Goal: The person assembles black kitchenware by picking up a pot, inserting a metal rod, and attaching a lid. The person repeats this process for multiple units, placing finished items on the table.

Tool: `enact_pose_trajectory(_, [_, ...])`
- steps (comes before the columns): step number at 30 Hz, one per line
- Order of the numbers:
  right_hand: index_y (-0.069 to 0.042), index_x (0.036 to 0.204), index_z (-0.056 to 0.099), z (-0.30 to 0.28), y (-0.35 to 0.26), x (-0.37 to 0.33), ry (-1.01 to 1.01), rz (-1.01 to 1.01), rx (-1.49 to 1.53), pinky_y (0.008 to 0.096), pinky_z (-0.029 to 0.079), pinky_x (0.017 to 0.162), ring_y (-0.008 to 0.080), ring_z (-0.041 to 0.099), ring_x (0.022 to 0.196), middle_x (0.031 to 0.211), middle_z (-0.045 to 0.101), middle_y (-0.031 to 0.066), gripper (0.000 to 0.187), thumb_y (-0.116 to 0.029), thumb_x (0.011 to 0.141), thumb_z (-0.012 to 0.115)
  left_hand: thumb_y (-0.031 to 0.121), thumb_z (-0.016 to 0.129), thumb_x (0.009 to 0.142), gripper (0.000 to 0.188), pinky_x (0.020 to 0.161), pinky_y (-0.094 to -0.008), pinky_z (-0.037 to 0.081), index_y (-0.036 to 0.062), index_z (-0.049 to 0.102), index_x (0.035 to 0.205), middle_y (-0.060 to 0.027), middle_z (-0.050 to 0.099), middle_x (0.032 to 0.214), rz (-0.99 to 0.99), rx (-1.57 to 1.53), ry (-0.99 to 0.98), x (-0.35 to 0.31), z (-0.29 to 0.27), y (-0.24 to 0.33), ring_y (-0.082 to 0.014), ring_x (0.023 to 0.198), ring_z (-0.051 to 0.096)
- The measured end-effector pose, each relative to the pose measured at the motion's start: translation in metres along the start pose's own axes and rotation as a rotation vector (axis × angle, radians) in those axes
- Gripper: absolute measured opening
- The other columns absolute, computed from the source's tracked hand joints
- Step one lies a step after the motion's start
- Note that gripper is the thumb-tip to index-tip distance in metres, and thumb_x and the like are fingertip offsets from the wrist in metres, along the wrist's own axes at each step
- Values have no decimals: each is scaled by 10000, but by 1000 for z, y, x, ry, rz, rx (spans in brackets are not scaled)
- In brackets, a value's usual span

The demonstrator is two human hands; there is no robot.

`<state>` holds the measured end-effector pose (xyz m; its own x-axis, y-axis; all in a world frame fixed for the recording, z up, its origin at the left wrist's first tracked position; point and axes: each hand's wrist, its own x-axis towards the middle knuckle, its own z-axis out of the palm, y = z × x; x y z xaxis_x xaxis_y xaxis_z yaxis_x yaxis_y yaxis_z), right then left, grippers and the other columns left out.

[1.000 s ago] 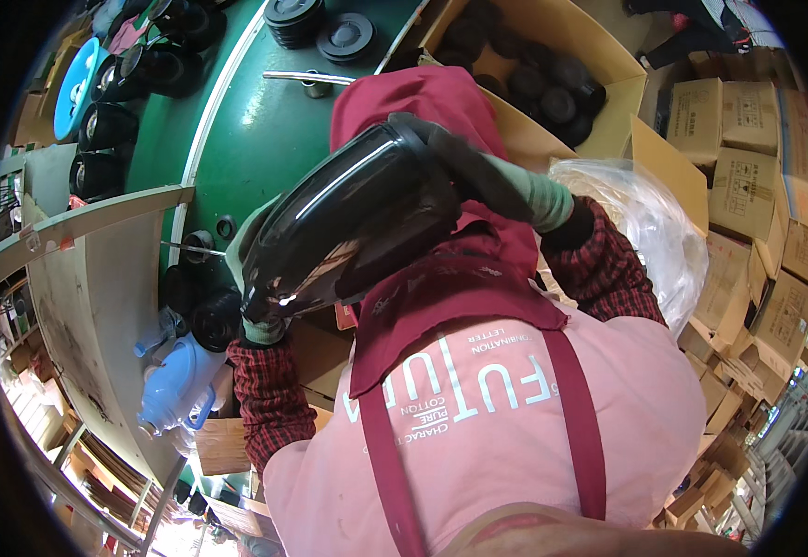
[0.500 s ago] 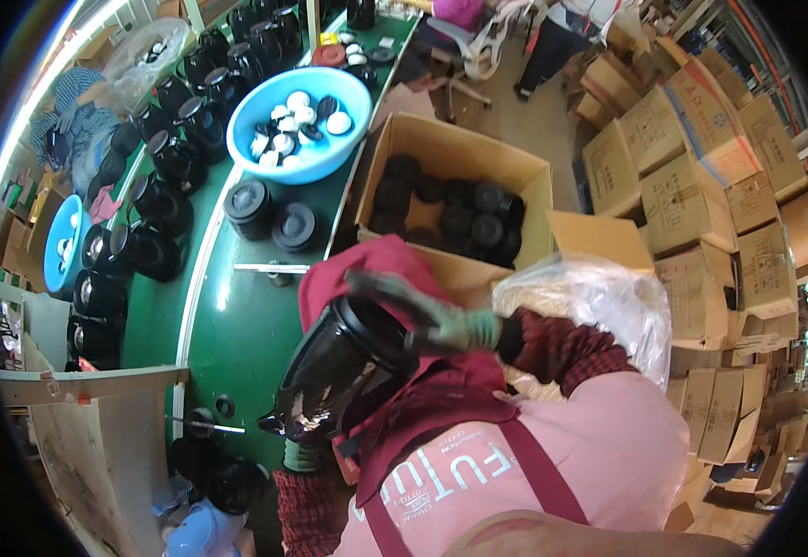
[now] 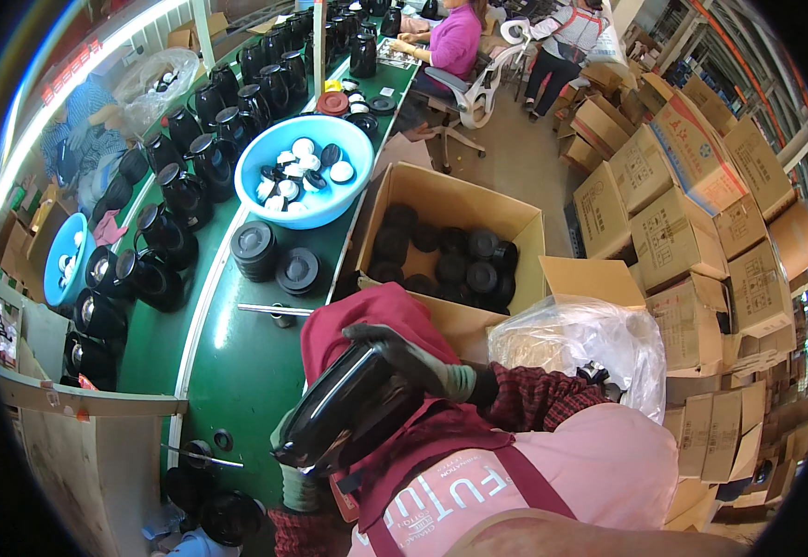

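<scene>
So from where I'm standing it goes black jugs (image 3: 184, 197) lined up on the green bench (image 3: 228, 357), then a stack of black discs (image 3: 254, 251). Next there's the gloved left hand (image 3: 280, 430), mostly hidden but grasping the narrow end of a glossy black pot (image 3: 344, 404) tipped over in front of the maroon apron (image 3: 353, 311), while the right hand (image 3: 411, 360) lies across its wide end, though I can't tell how tightly. Further right you've got an open carton (image 3: 515, 218) of dark round parts, a clear plastic bag (image 3: 590, 334) and piled cardboard boxes (image 3: 673, 241).
</scene>
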<state>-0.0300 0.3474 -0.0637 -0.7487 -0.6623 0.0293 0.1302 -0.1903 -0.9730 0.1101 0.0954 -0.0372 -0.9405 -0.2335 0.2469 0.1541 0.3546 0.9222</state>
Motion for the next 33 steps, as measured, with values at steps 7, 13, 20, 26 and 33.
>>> enact_pose_trajectory(7, [-46, 1551, 417, 2, -27, -8, 138, -11, 19, 368, 358, 1198, 231, 501, 1390, 1509, 527, 127, 535, -360, 1119, 381, 418, 789, 811, 607, 905, -346, 550, -10, 691, 1230, -117, 745, 1097, -182, -130, -131, 2, -7, -1, -229, 947, 725])
enact_pose_trajectory(13, [-40, 1588, 322, -22, -7, -7, -182, 100, 227, 358, 269, 1230, 233, 342, 1492, 1619, 342, 104, 518, -230, 1117, 421, 541, 791, 780, 723, 861, -411, 570, -36, 680, 1201, -180, 719, 1076, 191, 206, -145, 32, -18, 50, -300, 928, 721])
enact_pose_trajectory(20, [-40, 1607, 273, 6, -74, -6, -148, -252, -251, 374, 283, 1229, 219, 324, 1501, 1700, 182, 107, 619, -321, 1089, 461, 299, 767, 853, 620, 994, -412, 521, 23, 579, 1376, -149, 618, 1348, -90, -226, -205, -39, -35, -56, -312, 1163, 641])
enact_pose_trajectory(26, [-35, 1564, 371, -4, -24, -6, -67, -7, 99, 355, 331, 1196, 198, 432, 1423, 1575, 427, 114, 522, -283, 1107, 404, 171, 749, 792, 496, 861, -397, 547, 49, 668, 1266, -150, 689, 1104, 100, 293, -169, 21, -18, 41, -337, 990, 700])
enact_pose_trajectory(33, [-5, 1482, 462, -21, -12, -11, -20, 190, 430, 362, 387, 1170, 213, 550, 1325, 1476, 556, 124, 594, -265, 983, 654, 4, 773, 729, 624, 867, -369, 547, 49, 633, 1336, -145, 712, 1068, 57, 163, -204, 45, -10, 56, -299, 993, 715])
